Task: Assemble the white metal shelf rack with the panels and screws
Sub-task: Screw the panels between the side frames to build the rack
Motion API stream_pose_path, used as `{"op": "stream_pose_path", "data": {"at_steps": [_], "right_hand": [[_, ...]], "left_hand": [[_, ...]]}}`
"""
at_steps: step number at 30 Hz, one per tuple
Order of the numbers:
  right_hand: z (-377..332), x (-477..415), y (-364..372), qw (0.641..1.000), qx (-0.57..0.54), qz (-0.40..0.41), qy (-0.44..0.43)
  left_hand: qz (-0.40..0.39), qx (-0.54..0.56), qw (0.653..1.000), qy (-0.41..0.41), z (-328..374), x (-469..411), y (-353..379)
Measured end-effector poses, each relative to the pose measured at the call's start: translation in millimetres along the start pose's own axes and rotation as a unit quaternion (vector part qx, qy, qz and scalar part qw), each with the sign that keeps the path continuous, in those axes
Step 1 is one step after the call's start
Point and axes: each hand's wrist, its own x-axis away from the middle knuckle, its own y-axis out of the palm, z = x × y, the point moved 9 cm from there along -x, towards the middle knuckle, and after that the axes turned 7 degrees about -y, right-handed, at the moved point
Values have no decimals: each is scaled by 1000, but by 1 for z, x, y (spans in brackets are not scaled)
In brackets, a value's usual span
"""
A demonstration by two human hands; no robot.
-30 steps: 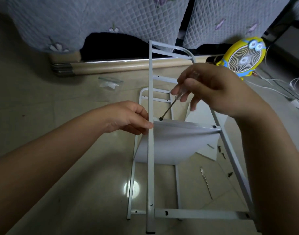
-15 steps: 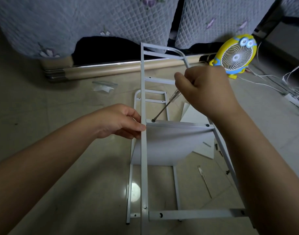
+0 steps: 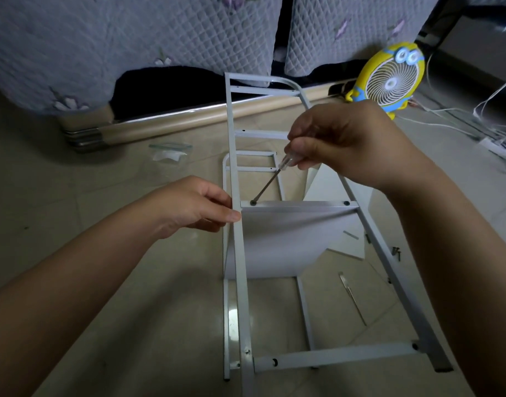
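The white metal shelf rack lay on its side on the floor directly below you, with one ladder-like side frame uppermost and the other beneath it. A white panel stood on edge between the two, under the middle crossbar. A dark screw sat at the left end of that crossbar and a second screw at its right end.

Your right hand hovered above the frame with the knuckles up, its fingertips pinching the clear handle of a slim screwdriver. The shaft slanted down and to the left, with its tip in the left screw. Your left hand came in from the left and gripped the frame's left upright between thumb and curled fingers, level with the crossbar.

The floor was pale glossy tile. Another white panel lay on it under the frame's right side, with loose screws and a thin flat tool nearby. A clear plastic bag lay farther back on the left. Behind it hung a quilted grey cover, with a yellow cartoon fan and white cables to the right.

Your right hand hid most of the screwdriver's handle. The frame's near end ran out of view at the bottom edge, and you could not tell how far in the left screw sat.
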Motion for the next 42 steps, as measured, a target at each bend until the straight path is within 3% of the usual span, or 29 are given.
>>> {"op": "stream_pose_path", "data": {"at_steps": [7,11,16,24,29,34,39,42], "right_hand": [[-7,4,1,996,77,-1,38],[-2,-1,1,986,124,12,109],[8,-5,-1,981,113,38,153],[-12,2,15,984,140,-91,55],[-29,-5,24,981,179,-77,25],[-28,-16,25,962,261,23,74],[-6,-2,12,977,136,40,157],[12,8,1,979,7,73,191]], "left_hand": [[17,-16,1000,8,3,2,0],[23,-21,999,11,4,2,0],[23,-9,1000,12,2,2,-1],[22,-16,1000,11,2,2,-2],[25,-33,999,20,3,4,-1],[41,-48,998,27,5,6,-3],[28,-85,995,40,8,5,0],[28,-111,993,37,8,5,0]]}}
